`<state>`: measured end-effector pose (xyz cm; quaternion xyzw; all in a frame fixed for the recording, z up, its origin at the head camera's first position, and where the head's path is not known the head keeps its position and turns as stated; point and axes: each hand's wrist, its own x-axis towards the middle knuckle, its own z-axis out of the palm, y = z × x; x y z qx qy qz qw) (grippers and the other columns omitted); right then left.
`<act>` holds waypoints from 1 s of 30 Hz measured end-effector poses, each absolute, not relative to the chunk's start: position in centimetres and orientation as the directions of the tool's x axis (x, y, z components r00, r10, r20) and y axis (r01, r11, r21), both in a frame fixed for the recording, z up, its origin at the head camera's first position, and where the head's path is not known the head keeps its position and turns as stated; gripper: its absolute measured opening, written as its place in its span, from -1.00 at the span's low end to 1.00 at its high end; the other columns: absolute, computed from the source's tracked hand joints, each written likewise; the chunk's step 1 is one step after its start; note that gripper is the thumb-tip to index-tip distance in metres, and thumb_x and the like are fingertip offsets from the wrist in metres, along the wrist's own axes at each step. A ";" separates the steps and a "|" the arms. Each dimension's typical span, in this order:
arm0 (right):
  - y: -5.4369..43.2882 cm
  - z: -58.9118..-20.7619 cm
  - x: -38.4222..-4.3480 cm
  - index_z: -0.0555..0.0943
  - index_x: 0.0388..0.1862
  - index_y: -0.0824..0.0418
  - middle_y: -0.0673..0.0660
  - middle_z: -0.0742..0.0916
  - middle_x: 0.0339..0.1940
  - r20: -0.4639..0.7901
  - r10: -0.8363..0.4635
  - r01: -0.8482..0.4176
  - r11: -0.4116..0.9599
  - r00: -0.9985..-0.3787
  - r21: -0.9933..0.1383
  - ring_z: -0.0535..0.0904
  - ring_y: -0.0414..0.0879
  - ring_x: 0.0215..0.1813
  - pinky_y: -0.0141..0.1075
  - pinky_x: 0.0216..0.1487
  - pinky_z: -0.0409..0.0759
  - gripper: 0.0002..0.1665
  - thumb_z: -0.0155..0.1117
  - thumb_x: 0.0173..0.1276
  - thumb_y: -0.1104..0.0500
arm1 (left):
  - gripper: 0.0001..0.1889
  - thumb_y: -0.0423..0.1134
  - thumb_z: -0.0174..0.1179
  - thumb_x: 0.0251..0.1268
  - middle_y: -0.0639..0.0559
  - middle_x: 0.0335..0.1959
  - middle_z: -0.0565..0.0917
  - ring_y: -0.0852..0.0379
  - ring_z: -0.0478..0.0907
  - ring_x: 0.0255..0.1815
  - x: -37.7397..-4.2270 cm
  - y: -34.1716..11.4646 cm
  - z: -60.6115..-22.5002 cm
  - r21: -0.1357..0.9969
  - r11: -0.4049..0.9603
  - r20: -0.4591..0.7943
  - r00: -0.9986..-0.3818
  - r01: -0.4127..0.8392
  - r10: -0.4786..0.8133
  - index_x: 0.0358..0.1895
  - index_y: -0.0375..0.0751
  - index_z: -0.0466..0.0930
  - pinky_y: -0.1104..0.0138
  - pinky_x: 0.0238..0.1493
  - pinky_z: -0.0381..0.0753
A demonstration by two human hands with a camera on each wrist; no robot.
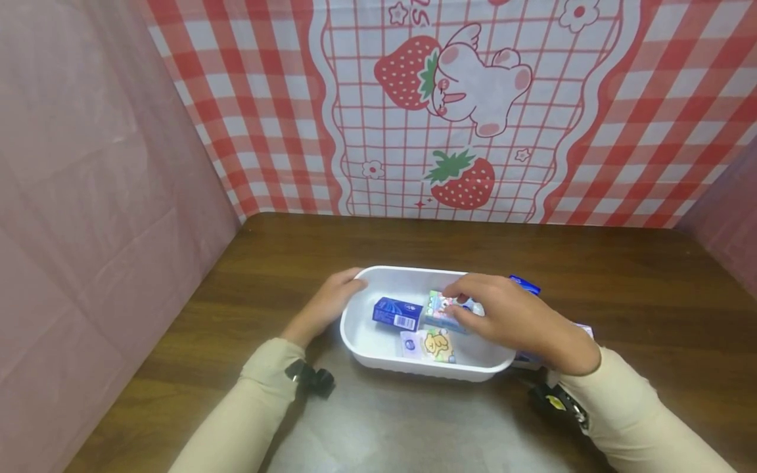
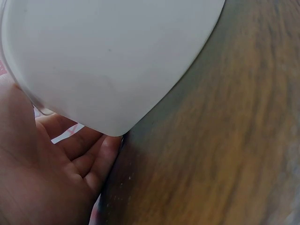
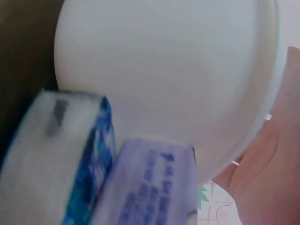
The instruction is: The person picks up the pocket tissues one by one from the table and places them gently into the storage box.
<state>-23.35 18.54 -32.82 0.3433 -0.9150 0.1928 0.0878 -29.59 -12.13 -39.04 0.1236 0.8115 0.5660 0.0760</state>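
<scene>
A white plastic basin (image 1: pixel 378 364) stands on the table in the head view. My left hand (image 1: pixel 331 302) grips its left end, thumb at the rim and fingers along the outside wall; the left wrist view shows those fingers (image 2: pixel 84 152) against the wall. Inside lie a dark blue box (image 1: pixel 397 314), a small tissue pack with a yellow cartoon animal (image 1: pixel 436 346) and a light green-and-blue pack (image 1: pixel 440 322). Over this last pack hovers my right hand (image 1: pixel 508 312), thumb and fingers bent but apart. Its palm hides part of the basin's right end.
Outside the basin's right end, partly under my right forearm, are more packs: a blue one (image 1: pixel 525 284), and in the right wrist view a purple pack (image 3: pixel 150 183) beside a white-and-blue pack (image 3: pixel 51 145). A checked strawberry cloth (image 1: pixel 461 85) hangs behind the wooden table (image 1: pixel 284 243).
</scene>
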 end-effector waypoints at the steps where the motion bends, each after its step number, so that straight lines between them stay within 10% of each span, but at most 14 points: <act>1: 18.6 -32.7 -23.3 0.70 0.08 0.15 -0.06 0.76 -0.11 0.287 -0.587 -0.654 0.696 -0.757 -0.298 0.66 -0.19 -0.09 -0.14 -0.03 0.67 -0.65 0.40 0.34 0.10 | -0.61 -0.17 0.01 0.53 -0.19 -0.03 0.69 -0.05 0.66 -0.10 -29.6 -12.1 -39.1 0.937 0.329 0.017 -0.958 0.115 0.287 0.28 -0.26 0.55 0.10 -0.03 0.65; 30: 21.4 -31.4 -23.8 0.71 0.02 0.13 -0.09 0.75 -0.14 0.309 -0.521 -0.605 0.708 -0.795 -0.364 0.64 -0.23 -0.13 -0.13 -0.11 0.71 -0.72 0.41 0.35 0.13 | -0.62 -0.18 0.01 0.53 -0.10 -0.06 0.70 0.03 0.66 -0.13 -29.4 -12.0 -38.9 0.931 0.341 0.027 -0.959 0.127 0.282 0.26 -0.22 0.57 0.17 -0.08 0.66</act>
